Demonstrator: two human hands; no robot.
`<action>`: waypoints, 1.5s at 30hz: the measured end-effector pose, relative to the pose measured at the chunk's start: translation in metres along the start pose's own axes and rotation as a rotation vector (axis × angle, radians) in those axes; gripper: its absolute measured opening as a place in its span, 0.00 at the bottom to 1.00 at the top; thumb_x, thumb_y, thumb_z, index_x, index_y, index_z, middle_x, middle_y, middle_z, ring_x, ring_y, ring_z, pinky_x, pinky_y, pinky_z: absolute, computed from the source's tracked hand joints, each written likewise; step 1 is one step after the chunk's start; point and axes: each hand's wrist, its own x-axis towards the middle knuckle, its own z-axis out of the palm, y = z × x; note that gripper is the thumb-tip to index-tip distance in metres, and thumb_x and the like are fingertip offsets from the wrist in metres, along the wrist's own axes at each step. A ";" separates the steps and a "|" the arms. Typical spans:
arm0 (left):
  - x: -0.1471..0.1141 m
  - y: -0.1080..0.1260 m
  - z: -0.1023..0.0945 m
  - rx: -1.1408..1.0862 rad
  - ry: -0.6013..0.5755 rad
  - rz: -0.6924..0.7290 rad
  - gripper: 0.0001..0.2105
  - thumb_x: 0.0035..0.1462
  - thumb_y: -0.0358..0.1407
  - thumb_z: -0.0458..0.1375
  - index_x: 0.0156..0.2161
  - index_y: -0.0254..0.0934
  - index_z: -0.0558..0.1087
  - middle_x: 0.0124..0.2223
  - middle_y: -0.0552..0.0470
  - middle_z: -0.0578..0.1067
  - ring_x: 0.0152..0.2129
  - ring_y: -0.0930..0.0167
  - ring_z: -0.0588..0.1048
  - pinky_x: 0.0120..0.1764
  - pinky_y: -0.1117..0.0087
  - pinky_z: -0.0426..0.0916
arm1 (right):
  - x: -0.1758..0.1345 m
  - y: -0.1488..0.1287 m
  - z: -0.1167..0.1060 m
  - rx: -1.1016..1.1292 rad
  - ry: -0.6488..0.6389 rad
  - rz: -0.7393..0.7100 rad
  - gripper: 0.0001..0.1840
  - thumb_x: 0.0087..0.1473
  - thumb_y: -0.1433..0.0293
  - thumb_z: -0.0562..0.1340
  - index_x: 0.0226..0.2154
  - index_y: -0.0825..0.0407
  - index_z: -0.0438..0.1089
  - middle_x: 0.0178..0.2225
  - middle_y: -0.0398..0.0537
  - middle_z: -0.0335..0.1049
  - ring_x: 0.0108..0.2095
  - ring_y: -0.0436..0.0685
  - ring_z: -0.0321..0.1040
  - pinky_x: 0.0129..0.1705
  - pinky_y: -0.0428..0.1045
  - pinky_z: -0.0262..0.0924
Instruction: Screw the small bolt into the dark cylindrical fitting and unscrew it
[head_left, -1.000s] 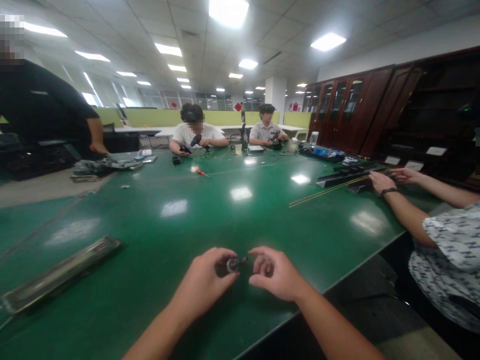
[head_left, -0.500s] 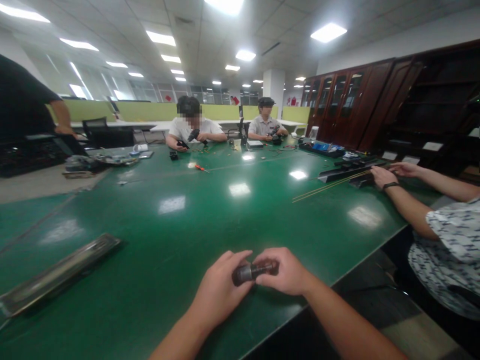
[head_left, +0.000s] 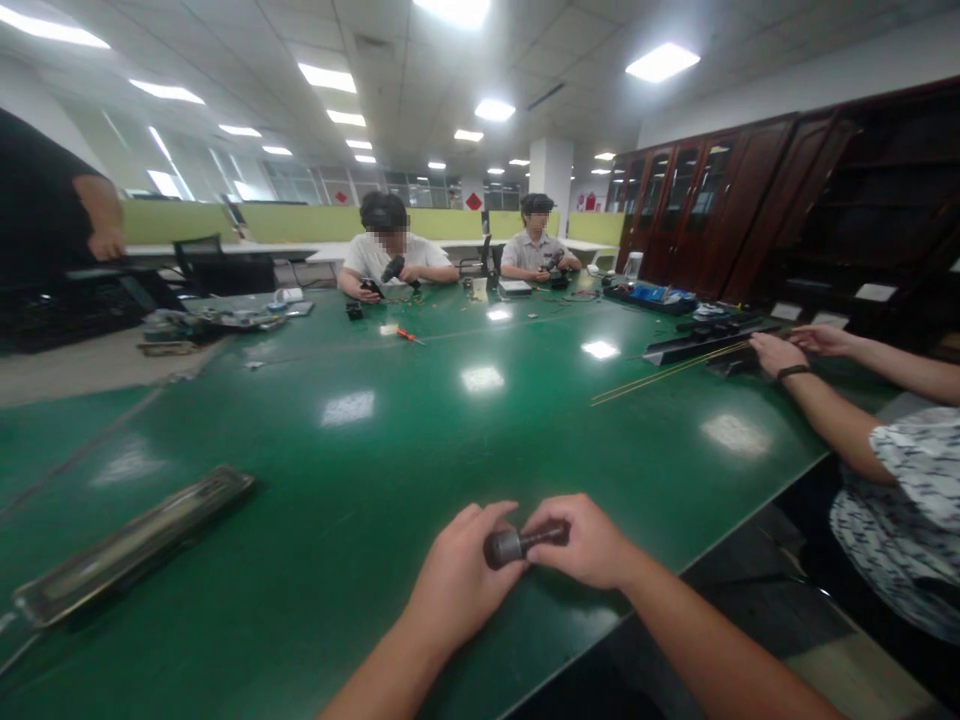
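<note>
"Where's the dark cylindrical part [head_left: 512, 546]?"
"Near the edge of the green table [head_left: 375, 460]."
"And each grip?"
"The left hand [head_left: 459, 572] is clamped around its thick end; the right hand [head_left: 591, 545] pinches its narrow end."

The dark cylindrical part [head_left: 511, 546] looks like metal with a dull sheen. The wide green table [head_left: 405, 450] is smooth and glossy, with bright reflections. The tall red-brown cabinet [head_left: 752, 205] seems of polished wood, the patterned white shirt [head_left: 919, 458] of matt cloth.

Ceiling lights [head_left: 664, 62] throw white glare across the table [head_left: 390, 470]; edges stretched
</note>
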 end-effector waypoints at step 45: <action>0.009 -0.011 0.000 0.045 0.062 0.139 0.09 0.53 0.31 0.65 0.41 0.43 0.77 0.35 0.55 0.76 0.33 0.73 0.75 0.36 0.73 0.68 | 0.001 -0.001 0.005 0.028 0.025 0.102 0.06 0.50 0.73 0.67 0.34 0.52 0.79 0.29 0.43 0.77 0.28 0.52 0.69 0.31 0.45 0.58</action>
